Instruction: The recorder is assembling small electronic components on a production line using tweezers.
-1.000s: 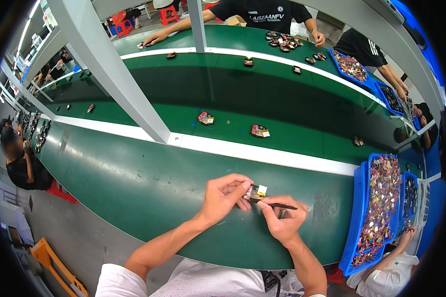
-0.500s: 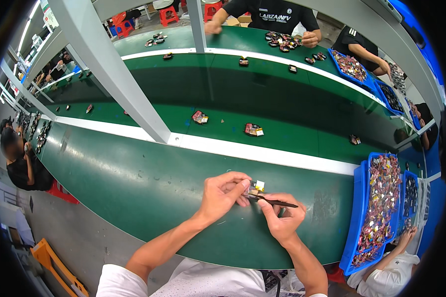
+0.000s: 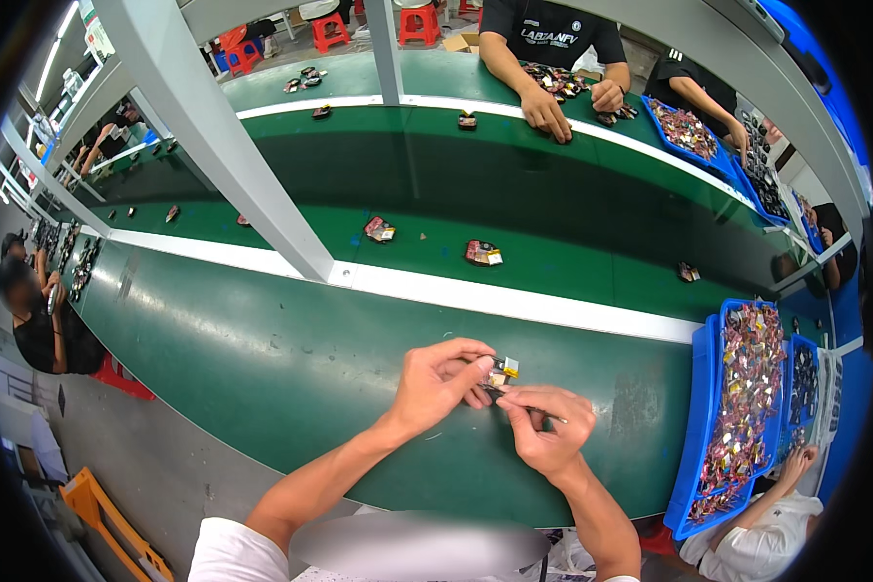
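Observation:
Above the near green bench (image 3: 291, 378), my left hand (image 3: 440, 386) is closed on a small electronic assembly (image 3: 502, 373). This piece has a dark casing and a silver and yellow part sticking out at its upper right. From the right, my right hand (image 3: 551, 425) pinches slim dark tweezers (image 3: 561, 419), mostly covered by the fingers. Their tip end is at the lower edge of the assembly, where both hands' fingertips nearly meet. Fingers hide the exact contact.
Blue trays (image 3: 705, 427) full of small wired parts stand at the right. Beyond a white rail (image 3: 475, 299), a green conveyor carries spaced assemblies (image 3: 483, 253). A grey post (image 3: 233, 145) rises at left. Across the belt, a co-worker's hand (image 3: 547, 116) reaches over the line.
My right fingers have shifted toward the assembly, covering more of the tweezers. Pieces on the near belt have moved slightly left. The co-worker opposite has brought a hand onto the far belt.

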`<control>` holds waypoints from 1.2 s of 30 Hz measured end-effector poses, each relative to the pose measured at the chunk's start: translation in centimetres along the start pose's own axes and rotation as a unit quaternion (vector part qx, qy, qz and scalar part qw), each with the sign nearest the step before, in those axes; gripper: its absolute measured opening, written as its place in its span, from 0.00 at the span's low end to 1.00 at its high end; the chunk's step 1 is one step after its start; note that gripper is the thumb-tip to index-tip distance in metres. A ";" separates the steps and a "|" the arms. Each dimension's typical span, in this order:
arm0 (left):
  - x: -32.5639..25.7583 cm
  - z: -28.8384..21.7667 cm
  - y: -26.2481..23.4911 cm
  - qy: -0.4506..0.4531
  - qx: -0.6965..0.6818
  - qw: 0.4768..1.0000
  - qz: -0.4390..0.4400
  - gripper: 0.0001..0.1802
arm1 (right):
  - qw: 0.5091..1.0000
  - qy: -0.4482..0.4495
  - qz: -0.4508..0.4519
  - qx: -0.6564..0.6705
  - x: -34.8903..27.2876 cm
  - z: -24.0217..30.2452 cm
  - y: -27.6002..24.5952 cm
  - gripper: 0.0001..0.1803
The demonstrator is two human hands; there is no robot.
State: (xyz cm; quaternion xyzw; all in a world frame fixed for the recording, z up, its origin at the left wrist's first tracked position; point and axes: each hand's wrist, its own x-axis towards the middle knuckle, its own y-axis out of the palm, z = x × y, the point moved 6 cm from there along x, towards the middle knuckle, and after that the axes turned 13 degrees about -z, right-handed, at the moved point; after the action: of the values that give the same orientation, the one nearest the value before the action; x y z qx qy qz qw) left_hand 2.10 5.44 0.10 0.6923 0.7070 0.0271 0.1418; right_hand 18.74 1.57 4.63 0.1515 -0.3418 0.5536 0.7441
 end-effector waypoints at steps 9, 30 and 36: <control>-0.2 -0.4 0.5 0.074 0.107 0.991 -0.026 0.10 | 0.982 -0.161 0.032 -0.091 -0.9 1.3 0.2 0.11; 14.5 -3.3 5.0 0.283 0.357 0.885 -0.099 0.12 | 0.993 -0.045 -0.084 -0.072 1.4 -2.1 -1.6 0.10; 15.2 -5.8 -0.9 0.333 0.525 0.751 -0.221 0.13 | 0.992 -0.054 -0.084 -0.073 1.7 -1.7 -1.9 0.10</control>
State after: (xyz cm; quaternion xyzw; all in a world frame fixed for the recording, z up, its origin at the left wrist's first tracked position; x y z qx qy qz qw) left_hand -0.22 21.27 2.97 0.4297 0.7454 -0.1517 -0.4865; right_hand 21.30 3.19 4.87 0.1545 -0.4070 0.4534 0.7777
